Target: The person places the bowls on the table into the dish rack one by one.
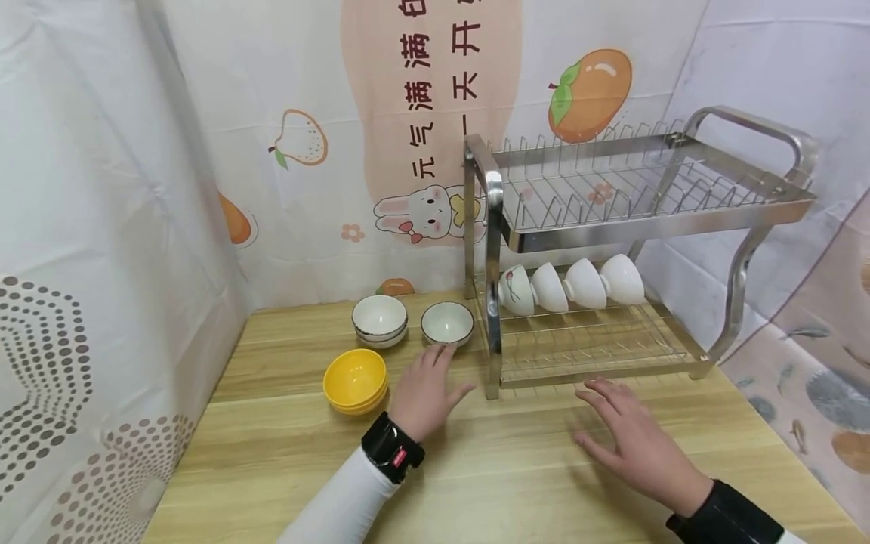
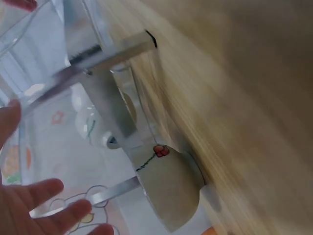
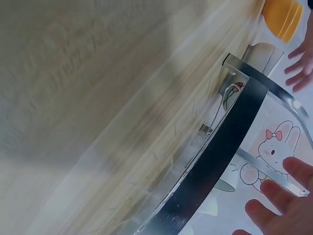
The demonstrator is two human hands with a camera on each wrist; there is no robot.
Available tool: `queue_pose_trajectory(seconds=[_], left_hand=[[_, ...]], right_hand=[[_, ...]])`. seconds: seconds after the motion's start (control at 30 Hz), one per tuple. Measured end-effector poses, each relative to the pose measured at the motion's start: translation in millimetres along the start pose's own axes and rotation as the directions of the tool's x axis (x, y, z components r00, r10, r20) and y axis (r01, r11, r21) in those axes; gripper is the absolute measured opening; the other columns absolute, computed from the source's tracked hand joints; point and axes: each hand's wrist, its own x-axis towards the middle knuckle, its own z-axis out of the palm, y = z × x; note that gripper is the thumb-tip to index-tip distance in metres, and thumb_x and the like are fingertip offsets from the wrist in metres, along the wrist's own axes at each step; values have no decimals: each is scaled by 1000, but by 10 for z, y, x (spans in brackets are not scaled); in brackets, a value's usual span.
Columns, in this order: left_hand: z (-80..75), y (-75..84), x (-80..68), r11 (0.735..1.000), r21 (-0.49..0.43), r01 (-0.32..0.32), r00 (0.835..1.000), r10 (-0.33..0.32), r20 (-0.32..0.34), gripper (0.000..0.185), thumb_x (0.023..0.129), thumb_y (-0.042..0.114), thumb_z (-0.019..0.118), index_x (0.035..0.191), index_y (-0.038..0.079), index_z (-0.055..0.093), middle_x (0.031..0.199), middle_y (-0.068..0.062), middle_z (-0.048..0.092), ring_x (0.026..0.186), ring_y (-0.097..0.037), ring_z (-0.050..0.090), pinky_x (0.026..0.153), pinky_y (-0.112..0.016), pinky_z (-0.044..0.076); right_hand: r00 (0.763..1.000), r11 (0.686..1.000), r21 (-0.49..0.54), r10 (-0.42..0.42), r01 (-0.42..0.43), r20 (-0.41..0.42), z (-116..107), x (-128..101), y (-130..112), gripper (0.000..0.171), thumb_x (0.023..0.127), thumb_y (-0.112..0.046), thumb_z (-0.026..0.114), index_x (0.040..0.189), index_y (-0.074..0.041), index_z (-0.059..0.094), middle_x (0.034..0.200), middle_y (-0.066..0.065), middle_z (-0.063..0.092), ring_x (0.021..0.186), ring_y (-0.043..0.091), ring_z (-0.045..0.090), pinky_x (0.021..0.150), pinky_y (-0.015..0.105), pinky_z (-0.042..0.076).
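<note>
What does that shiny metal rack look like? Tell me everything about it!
The dish rack looks like polished steel, with two wire shelves and a curved handle at each end. It stands upright on the wooden table, near the back right corner. The top shelf holds nothing. On the bottom shelf four white bowls lean on their sides in a row; the leftmost has a small flower painted on it. Neither hand touches the rack: the left hand and the right hand hover just in front of it.
</note>
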Motion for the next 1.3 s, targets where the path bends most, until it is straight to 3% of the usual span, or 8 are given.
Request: queue_pose_trajectory(seconds=[0.2, 0.4, 0.57, 0.7, 0.9, 1.3], left_hand=[[95, 5, 360, 997, 70, 31, 999, -29, -22, 71, 90, 54, 66, 145, 13, 49, 142, -14, 52, 128, -33, 50, 106, -47, 42], [211, -31, 635, 994, 105, 21, 999, -24, 27, 58, 91, 34, 71, 142, 12, 52, 133, -12, 58, 120, -32, 56, 103, -44, 44], [265, -66, 765, 992, 128, 16, 996, -27, 80, 53, 89, 25, 73, 138, 11, 57, 118, -11, 66, 99, -30, 65, 89, -41, 52], [319, -80, 834, 986, 166, 12, 992, -32, 121, 41, 93, 18, 67, 133, 14, 60, 110, -10, 69, 90, -29, 67, 80, -42, 55], [375, -102, 883, 981, 196, -11, 992, -15, 128, 27, 96, 11, 60, 121, 15, 68, 98, -7, 73, 84, -25, 69, 71, -42, 55], [420, -114, 837, 978, 202, -47, 994, 26, 104, 22, 95, 9, 61, 113, 16, 71, 94, -6, 73, 81, -26, 69, 71, -42, 53]], right_hand=[[1000, 1000, -16, -6, 5, -18, -25, -81, -29, 61, 82, -30, 80, 133, -6, 56, 139, 16, 50, 128, 38, 45, 121, 37, 11], [999, 1000, -28, -10, 9, -37, -51, -128, -43, 62, 81, -28, 81, 133, -6, 56, 139, 16, 51, 129, 38, 45, 121, 34, 8], [999, 999, -32, -11, 9, -44, -59, -163, -44, 59, 81, -27, 80, 132, -7, 57, 139, 16, 51, 130, 38, 44, 121, 31, 5], [999, 999, -31, -10, 9, -50, -68, -188, -41, 59, 82, -27, 80, 132, -8, 57, 139, 16, 51, 130, 37, 44, 121, 29, 2], [998, 999, -35, -11, 9, -57, -69, -216, -58, 58, 82, -27, 80, 132, -8, 57, 138, 16, 52, 129, 37, 44, 120, 28, 1], [997, 1000, -29, -11, 9, -73, -10, -251, -89, 57, 80, -26, 81, 129, -7, 59, 137, 15, 53, 129, 36, 44, 121, 29, 2]])
